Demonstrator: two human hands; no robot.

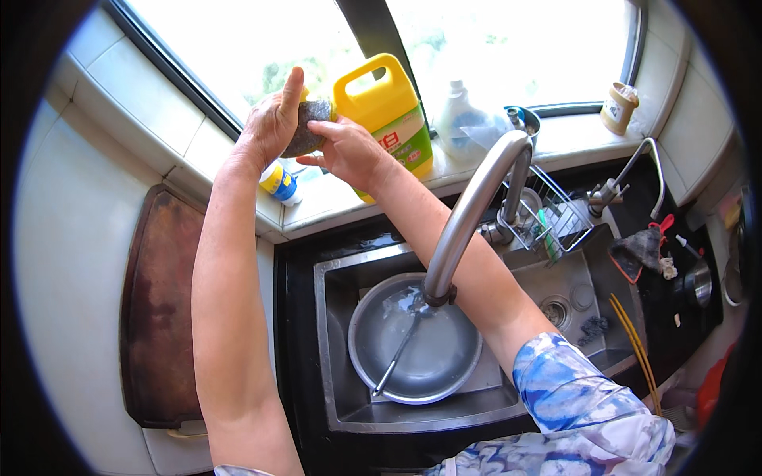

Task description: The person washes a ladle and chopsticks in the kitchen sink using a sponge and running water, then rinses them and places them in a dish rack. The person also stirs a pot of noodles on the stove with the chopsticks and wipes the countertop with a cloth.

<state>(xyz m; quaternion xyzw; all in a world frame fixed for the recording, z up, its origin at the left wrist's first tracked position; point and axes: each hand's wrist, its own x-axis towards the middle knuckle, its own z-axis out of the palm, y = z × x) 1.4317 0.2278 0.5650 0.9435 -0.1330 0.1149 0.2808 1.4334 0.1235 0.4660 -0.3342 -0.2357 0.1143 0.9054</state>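
Observation:
A grey scouring sponge (306, 126) with a yellowish edge is raised in front of the window sill. My right hand (351, 146) grips it from the right, thumb across its grey face. At its left side is my left hand (274, 119), thumb pointing up and fingers hidden behind the sponge, so its grip is unclear. Just behind both hands a yellow plastic jug (387, 113) with a green label stands on the sill. Below, a metal basin (440, 357) holds water and a long-handled utensil (396, 357) inside the left sink bowl (351, 416).
A curved steel faucet (452, 238) arches over the basin. Beside it are a wire rack (550, 208) and the right sink bowl (595, 268). The sill bears a yellow-blue container (280, 183) and a translucent bottle (457, 119). A dark board (161, 309) leans at left; chopsticks (637, 351) lie right.

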